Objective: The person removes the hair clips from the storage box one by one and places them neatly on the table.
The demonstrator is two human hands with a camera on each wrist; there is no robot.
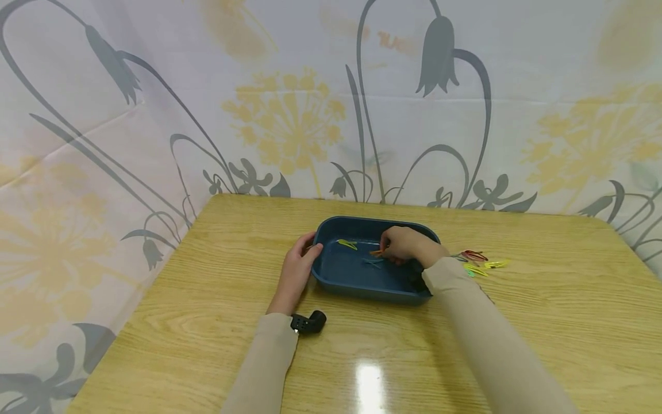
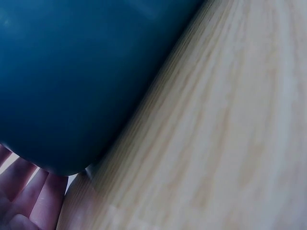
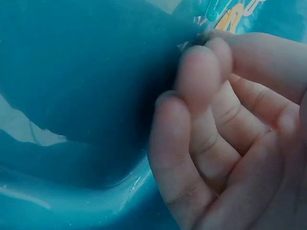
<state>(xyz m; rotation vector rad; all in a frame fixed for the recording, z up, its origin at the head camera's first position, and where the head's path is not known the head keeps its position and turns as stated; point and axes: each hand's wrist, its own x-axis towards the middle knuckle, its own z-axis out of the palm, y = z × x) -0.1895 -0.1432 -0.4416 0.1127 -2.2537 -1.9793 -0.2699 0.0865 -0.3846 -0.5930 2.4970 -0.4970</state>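
While the left-wrist view misses it, right fingers (image 3: 196,75) pinch an orange clip (image 1: 376,253).

1. Right of the tub (image 1: 362,293), the right sleeve (image 1: 465,310) may cover some small clips (image 1: 474,256); their number cannot be told.
2. Inside the tub, contact between the right fingers (image 3: 199,74) and the orange clip (image 1: 376,253) is too small to tell.
3. On the tub's floor, a blue-green clip (image 3: 215,8) is cut off by the right-wrist view's top edge.
4. At the tub's left end, the left fingers (image 2: 50,201) run out of the left-wrist view.
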